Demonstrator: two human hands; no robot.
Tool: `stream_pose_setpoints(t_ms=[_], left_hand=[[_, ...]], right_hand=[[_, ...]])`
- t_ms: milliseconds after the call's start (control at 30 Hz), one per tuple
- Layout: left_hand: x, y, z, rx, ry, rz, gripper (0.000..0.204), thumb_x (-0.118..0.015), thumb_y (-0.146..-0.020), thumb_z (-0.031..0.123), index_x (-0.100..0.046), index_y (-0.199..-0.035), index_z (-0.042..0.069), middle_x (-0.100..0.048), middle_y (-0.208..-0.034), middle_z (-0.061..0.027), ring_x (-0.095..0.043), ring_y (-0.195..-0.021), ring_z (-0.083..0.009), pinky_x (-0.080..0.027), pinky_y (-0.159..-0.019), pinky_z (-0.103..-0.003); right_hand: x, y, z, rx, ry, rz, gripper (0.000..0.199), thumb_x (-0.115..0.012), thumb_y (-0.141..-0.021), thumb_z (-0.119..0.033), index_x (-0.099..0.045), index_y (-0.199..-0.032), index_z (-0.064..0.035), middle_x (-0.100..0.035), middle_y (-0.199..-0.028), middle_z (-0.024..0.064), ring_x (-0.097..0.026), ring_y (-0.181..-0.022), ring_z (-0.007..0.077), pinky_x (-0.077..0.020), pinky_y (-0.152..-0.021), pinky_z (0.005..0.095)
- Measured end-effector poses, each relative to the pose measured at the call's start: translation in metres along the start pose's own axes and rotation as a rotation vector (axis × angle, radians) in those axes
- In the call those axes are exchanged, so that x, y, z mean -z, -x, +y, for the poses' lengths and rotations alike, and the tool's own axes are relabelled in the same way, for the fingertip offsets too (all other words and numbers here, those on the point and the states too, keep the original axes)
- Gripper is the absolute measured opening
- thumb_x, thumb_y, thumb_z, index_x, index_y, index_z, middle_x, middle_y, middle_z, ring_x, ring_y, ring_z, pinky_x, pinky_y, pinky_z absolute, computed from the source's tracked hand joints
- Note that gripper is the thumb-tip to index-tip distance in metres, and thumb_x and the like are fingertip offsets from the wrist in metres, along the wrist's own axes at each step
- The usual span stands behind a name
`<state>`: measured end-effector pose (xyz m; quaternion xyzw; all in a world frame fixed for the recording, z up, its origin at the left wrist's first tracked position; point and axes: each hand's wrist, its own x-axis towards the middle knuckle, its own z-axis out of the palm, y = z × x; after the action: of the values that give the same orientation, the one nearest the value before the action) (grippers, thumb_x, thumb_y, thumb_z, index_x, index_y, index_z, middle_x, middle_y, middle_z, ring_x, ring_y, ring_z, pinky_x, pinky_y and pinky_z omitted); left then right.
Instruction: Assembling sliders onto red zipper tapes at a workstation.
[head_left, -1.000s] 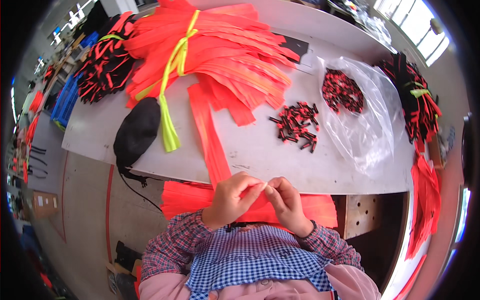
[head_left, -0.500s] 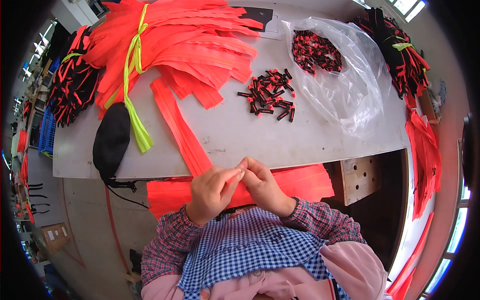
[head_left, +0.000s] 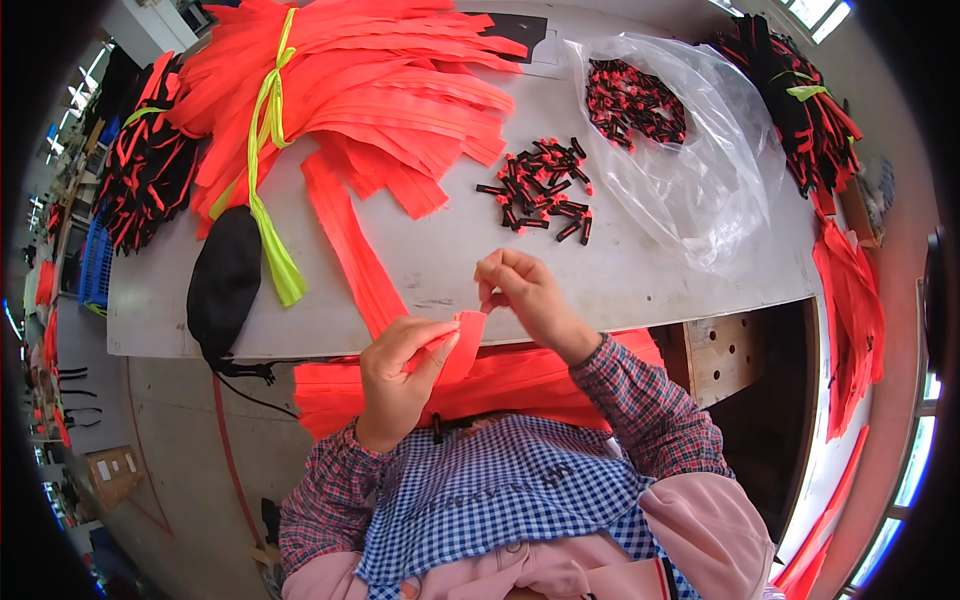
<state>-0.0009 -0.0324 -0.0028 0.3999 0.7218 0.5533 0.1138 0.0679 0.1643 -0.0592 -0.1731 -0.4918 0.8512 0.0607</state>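
The orange strip (head_left: pixel 462 345) is up off the table now, held over the person's lap just below the table edge, its end pinched between thumb and forefinger of the left hand (head_left: pixel 400 375). Half a second ago both hands were bunched tight together over that end; now they have come apart. The right hand (head_left: pixel 525 290) has lifted away toward the table, fingers curled and tips pressed together as if nipping something small, though what, if anything, sits between them is too small to tell. That split reads, to my eye, as one small fitting step on the strip's end finished or another being fetched.

A small black piece (head_left: pixel 437 428) hangs low on the strip near the checked apron. More orange strips (head_left: pixel 520 385) lie stacked across the lap beneath the hands. One long strip (head_left: pixel 350 245) runs from the table edge up to the big bundle (head_left: pixel 380 80), which is tied with a yellow-green band (head_left: pixel 262 150). Beyond the right hand lies a loose scatter of black and red sliders (head_left: pixel 540 190), and past those a clear bag (head_left: pixel 680 140) holding more. A black pouch (head_left: pixel 225 285) sits left, by the band's tail.
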Motion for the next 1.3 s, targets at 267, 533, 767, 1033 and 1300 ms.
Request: stream_pose_setpoints(t_ms=[267, 533, 767, 1033, 1300], left_hand=[[0.011, -0.005, -0.004, -0.138, -0.065, 0.057, 0.015, -0.072, -0.085, 0.000, -0.071, -0.100, 0.001, -0.069, -0.097, -0.0094, -0.066, -0.087, -0.0188, -0.053, -0.075, -0.029], [0.022, 0.004, 0.001, -0.200, 0.078, 0.087, 0.015, -0.067, -0.088, 0.001, -0.065, -0.103, 0.001, -0.062, -0.093, -0.0120, -0.064, -0.089, -0.0274, -0.052, -0.078, -0.035], [0.026, 0.008, -0.002, -0.161, 0.060, 0.106, 0.015, -0.065, -0.091, 0.003, -0.065, -0.106, 0.002, -0.063, -0.099, -0.0114, -0.065, -0.093, -0.0273, -0.052, -0.079, -0.035], [0.012, 0.001, 0.011, -0.246, 0.136, 0.060, 0.020, -0.065, -0.087, 0.000, -0.061, -0.107, 0.001, -0.061, -0.099, -0.0111, -0.065, -0.090, -0.0292, -0.053, -0.074, -0.038], [0.010, 0.005, 0.015, -0.252, 0.132, 0.058, 0.021, -0.066, -0.087, -0.001, -0.061, -0.107, 0.000, -0.061, -0.098, -0.0119, -0.065, -0.086, -0.0303, -0.053, -0.072, -0.038]], right_hand=[[0.068, -0.101, -0.012, 0.556, 1.565, 0.445, 0.019, -0.062, -0.089, -0.024, -0.063, -0.093, -0.0049, -0.064, -0.095, 0.0152, -0.063, -0.093, 0.0359, -0.0519, -0.078, 0.0470], [0.094, -0.112, 0.005, 0.653, 1.676, 0.398, 0.014, -0.060, -0.093, -0.017, -0.059, -0.088, -0.0036, -0.060, -0.082, 0.0107, -0.062, -0.082, 0.0276, -0.0498, -0.068, 0.0407], [-0.025, -0.004, -0.045, 0.396, 0.304, 0.162, 0.017, -0.054, -0.103, -0.019, -0.059, -0.098, -0.0041, -0.055, -0.082, 0.0009, -0.047, -0.065, 0.0057, -0.0406, -0.058, 0.0215], [-0.075, 0.063, -0.044, 0.613, 0.519, 0.027, 0.012, -0.057, -0.100, -0.010, -0.061, -0.101, 0.0007, -0.065, -0.092, 0.0078, -0.057, -0.079, 0.0152, -0.0481, -0.073, 0.0290], [-0.079, 0.067, -0.038, 0.580, 0.627, 0.078, 0.019, -0.063, -0.099, -0.017, -0.064, -0.104, 0.0011, -0.064, -0.092, 0.0068, -0.056, -0.078, 0.0134, -0.0480, -0.071, 0.0275]])
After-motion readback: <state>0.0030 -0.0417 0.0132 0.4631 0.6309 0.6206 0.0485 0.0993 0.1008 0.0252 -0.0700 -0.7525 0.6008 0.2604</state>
